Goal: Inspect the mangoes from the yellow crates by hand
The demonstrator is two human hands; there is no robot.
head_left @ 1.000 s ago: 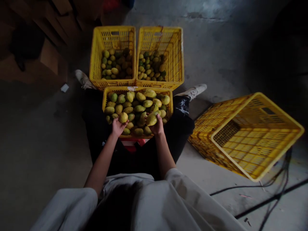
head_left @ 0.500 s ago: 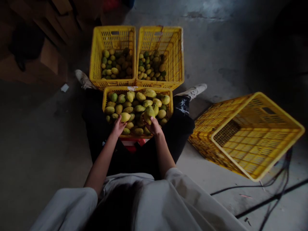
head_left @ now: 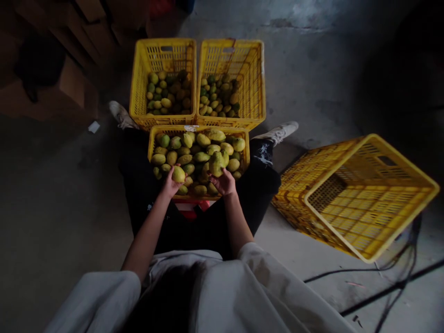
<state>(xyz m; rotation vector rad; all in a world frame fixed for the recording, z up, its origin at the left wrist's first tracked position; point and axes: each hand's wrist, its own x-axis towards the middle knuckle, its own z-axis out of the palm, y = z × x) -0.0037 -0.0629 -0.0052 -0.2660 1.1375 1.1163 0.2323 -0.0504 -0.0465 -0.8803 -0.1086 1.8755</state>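
My left hand (head_left: 171,184) is closed round a yellow lemon (head_left: 178,174), held over the front left of the near crate. In my right hand (head_left: 224,181) is a larger, knobbly yellow-green lemon (head_left: 217,164), gripped from below with the fingers round its lower part. Both hands are above a yellow plastic crate (head_left: 150,147) between my legs, filled with many green and yellow lemons (head_left: 201,157). Some fruit in the crate is hidden behind my hands and the two held lemons.
Beyond the near crate stand two taller yellow crates, the left one (head_left: 133,78) and the right one (head_left: 262,78), each partly filled with lemons. Another yellow crate (head_left: 371,199) lies tilted at the right, near black cables (head_left: 391,286). Cardboard boxes (head_left: 72,88) are at the left.
The lemon in my left hand has turned, its pointed end no longer facing right. The right-hand lemon has also turned slightly, with my fingers shifted lower on it.
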